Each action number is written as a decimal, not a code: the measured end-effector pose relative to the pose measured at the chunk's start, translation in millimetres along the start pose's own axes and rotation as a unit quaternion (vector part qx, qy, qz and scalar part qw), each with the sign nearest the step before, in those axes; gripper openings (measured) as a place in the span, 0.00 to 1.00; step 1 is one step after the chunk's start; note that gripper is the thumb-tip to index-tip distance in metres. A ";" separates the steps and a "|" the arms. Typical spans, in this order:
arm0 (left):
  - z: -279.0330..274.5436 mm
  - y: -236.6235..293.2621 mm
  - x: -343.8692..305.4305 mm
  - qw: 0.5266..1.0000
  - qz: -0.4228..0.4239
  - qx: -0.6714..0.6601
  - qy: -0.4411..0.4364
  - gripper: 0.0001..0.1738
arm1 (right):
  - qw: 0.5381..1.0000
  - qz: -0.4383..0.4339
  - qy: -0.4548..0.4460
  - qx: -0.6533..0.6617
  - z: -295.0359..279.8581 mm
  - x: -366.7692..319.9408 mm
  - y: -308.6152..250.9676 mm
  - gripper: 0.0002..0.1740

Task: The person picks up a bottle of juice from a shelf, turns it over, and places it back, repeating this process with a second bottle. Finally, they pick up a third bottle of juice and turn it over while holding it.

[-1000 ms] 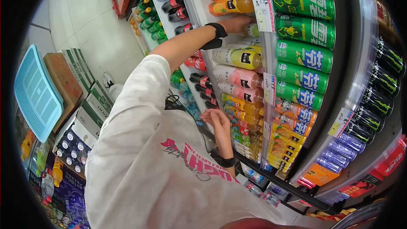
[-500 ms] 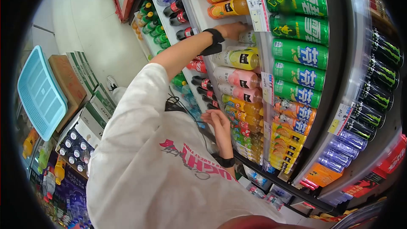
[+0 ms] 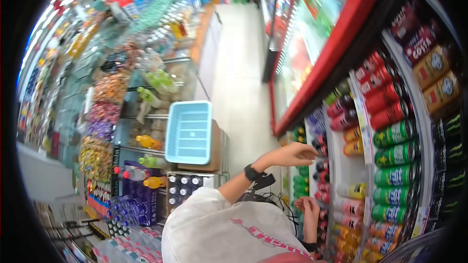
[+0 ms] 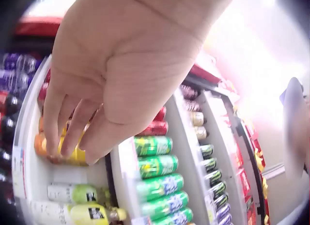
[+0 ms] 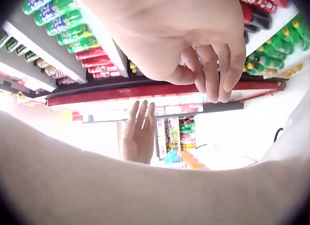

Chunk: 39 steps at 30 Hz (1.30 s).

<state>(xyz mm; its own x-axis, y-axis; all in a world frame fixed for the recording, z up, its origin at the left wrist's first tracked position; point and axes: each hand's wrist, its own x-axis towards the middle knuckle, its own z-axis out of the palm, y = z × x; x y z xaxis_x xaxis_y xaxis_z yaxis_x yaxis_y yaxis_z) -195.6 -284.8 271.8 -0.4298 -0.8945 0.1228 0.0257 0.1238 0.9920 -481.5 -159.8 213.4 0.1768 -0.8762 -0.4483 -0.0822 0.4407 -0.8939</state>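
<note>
My left hand (image 3: pixel 295 155) is lifted in front of the drinks shelf, its fingers loosely bent around nothing. In the left wrist view that hand (image 4: pixel 121 75) overlaps the orange juice bottles (image 4: pixel 72 150). Below its fingertips, a bottle with a pale green label (image 4: pixel 72 192) lies beside a yellow-labelled lemon drink bottle (image 4: pixel 72 214). My right hand (image 3: pixel 308 213) hovers close to my body near the lower shelf, fingers relaxed and bent. Nothing shows in its grasp in the right wrist view, where the right hand (image 5: pixel 193 36) hangs by the shelves.
Green soda cans (image 3: pixel 394 175) and red cans (image 3: pixel 387 102) fill the upper rack. A red-framed cooler door (image 3: pixel 331 63) stands beyond the shelf. Behind my left arm, a light blue basket (image 3: pixel 189 159) rests on cartons, near a crate of dark bottles (image 3: pixel 187 185).
My left hand has come out of the shelf space between the orange and lemon bottles, back toward the aisle. The head view has swung toward the aisle. My right hand keeps its relaxed pose.
</note>
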 end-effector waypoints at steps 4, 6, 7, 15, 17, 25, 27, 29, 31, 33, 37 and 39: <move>-80.8 8.0 -89.0 0.957 -0.022 0.052 0.283 0.18 | 0.995 -0.051 -0.090 -0.013 44.6 27.6 -21.7 0.15; -102.5 15.6 -131.5 0.910 -0.036 0.096 0.402 0.17 | 0.990 -0.061 -0.127 0.000 57.3 34.6 -22.2 0.15; -107.5 24.8 -150.5 0.888 -0.042 0.104 0.445 0.17 | 0.988 -0.065 -0.141 0.007 64.3 37.1 -24.9 0.15; -167.1 -9.1 -345.7 0.573 0.046 0.151 0.804 0.13 | 0.977 -0.086 -0.194 0.019 102.2 52.8 -35.1 0.15; -165.1 -9.8 -374.9 0.411 0.020 0.308 0.858 0.12 | 0.978 -0.084 -0.189 0.016 108.6 45.7 -45.4 0.15; -136.3 -23.2 -429.1 0.183 -0.130 0.402 0.888 0.29 | 0.976 -0.080 -0.204 0.009 128.8 50.8 -36.8 0.15; -139.3 -49.1 -446.1 0.188 -0.168 0.404 0.879 0.38 | 0.976 -0.079 -0.201 0.001 132.1 48.9 -36.7 0.15; -141.3 -73.8 -460.3 0.192 -0.217 0.403 0.868 0.41 | 0.977 -0.077 -0.197 -0.004 133.7 46.7 -37.1 0.15; -141.8 -109.5 -481.5 0.250 -0.255 0.370 0.858 0.40 | 0.979 -0.076 -0.191 -0.007 133.2 44.5 -37.5 0.15; -143.7 -137.6 -498.1 0.311 -0.268 0.324 0.852 0.37 | 0.981 -0.069 -0.180 -0.003 131.0 43.1 -36.0 0.15; -146.2 -157.1 -514.8 0.273 -0.266 0.363 0.850 0.35 | 0.984 -0.068 -0.165 -0.001 125.2 46.2 -32.1 0.15; -148.3 -159.1 -514.9 0.271 -0.298 0.322 0.856 0.34 | 0.983 -0.075 -0.166 -0.002 124.7 47.7 -31.3 0.14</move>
<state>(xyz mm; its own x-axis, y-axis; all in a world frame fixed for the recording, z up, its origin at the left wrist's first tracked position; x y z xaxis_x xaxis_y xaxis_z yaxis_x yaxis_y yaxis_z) 155.5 92.4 55.2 0.8799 0.3437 0.3282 0.0126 -0.7073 0.7068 -348.1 -191.1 220.7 0.4974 -0.8190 -0.2861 -0.0353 0.3104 -0.9499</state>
